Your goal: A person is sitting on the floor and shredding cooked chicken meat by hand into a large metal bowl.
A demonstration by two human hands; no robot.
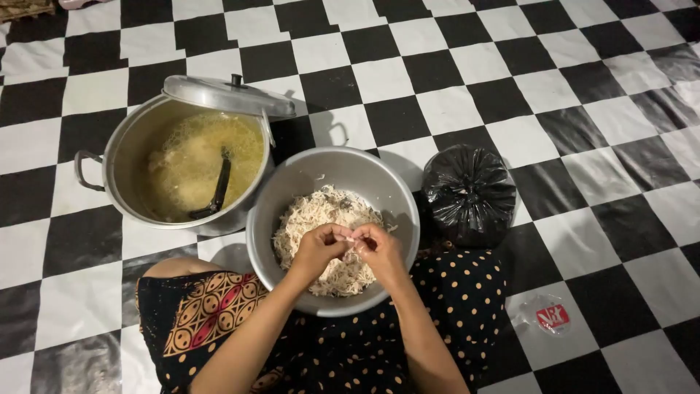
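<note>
Two hands meet over the round metal bowl (270, 211), which rests against the person's lap on the black-and-white checkered floor covering (583, 95). Left hand (318, 248) and right hand (379, 249) are curled inward, fingertips touching, pinching a small pale strip of shredded chicken (351, 239) between them. Contents of the bowl: a heap of pale shredded meat (321, 211), filling most of its base. Right of the bowl, touching its rim, stands a knotted black plastic bag (469, 191); contents hidden. Nearer, at lower right, lies a small clear plastic lid (548, 315). Behind the bowl at left sits an aluminium stockpot (120, 157) holding yellowish broth (197, 157), with a dark ladle (216, 188) resting inside. Its lid (226, 95) lies tilted across the far rim.
</note>
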